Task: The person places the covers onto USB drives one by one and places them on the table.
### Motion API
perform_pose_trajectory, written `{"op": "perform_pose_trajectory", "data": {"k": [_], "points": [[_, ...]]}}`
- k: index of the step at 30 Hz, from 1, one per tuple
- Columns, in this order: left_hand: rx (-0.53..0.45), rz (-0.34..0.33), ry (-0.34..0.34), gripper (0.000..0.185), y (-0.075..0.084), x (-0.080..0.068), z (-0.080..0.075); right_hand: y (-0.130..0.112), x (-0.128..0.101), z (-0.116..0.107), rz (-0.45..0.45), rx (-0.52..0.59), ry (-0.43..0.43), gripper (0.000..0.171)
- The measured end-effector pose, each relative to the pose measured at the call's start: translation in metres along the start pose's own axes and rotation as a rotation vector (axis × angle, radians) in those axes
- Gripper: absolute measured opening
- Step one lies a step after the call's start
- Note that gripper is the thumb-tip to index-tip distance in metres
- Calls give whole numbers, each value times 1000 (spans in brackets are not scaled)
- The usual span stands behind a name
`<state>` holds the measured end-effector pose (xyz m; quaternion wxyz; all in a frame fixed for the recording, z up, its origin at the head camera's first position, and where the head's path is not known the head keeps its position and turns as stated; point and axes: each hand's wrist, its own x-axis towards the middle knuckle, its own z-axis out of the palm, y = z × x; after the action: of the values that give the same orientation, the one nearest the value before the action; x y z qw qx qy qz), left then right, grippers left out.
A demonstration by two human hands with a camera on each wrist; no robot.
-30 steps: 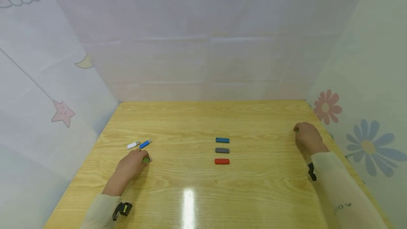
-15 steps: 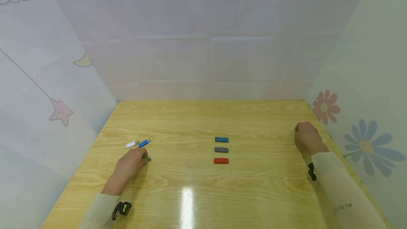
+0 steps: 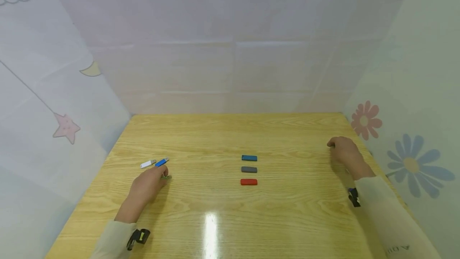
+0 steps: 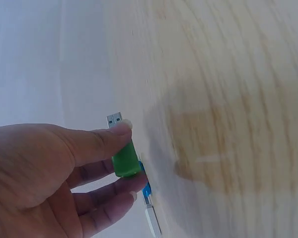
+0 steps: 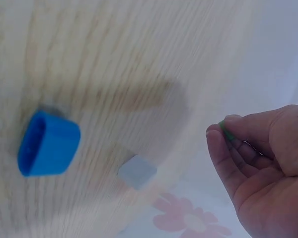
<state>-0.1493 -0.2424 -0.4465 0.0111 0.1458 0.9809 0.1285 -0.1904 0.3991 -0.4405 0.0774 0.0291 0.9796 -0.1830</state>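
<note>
My left hand (image 3: 148,183) pinches a green USB stick (image 4: 125,161) between thumb and fingers, its metal plug bare. Just beyond that hand, a blue USB stick (image 3: 162,162) and a white USB stick (image 3: 147,164) lie on the table, plugs showing. My right hand (image 3: 346,154), over at the right side, pinches a small green piece (image 5: 227,130) between thumb and forefinger; the fingers cover most of it, and its kind is hard to tell. In the right wrist view a hollow blue cap (image 5: 50,145) and a pale grey cap-like piece (image 5: 137,172) lie on the table.
Mid-table, a dark blue stick (image 3: 249,158), a grey stick (image 3: 249,169) and a red stick (image 3: 248,182) lie in a column, apart from each other. The wooden table (image 3: 201,139) meets printed wall sheets at the back and sides.
My right hand has shifted slightly left with the small green piece. In my left hand the green USB stick has turned a little. The other sticks stay put.
</note>
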Motion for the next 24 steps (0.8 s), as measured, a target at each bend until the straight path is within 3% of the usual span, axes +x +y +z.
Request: {"op": "perform_pose_trajectory", "data": {"k": [24], "points": [[-38, -11, -3, 15, 24, 6, 9, -56, -41, 12, -113, 48, 93, 26]]}}
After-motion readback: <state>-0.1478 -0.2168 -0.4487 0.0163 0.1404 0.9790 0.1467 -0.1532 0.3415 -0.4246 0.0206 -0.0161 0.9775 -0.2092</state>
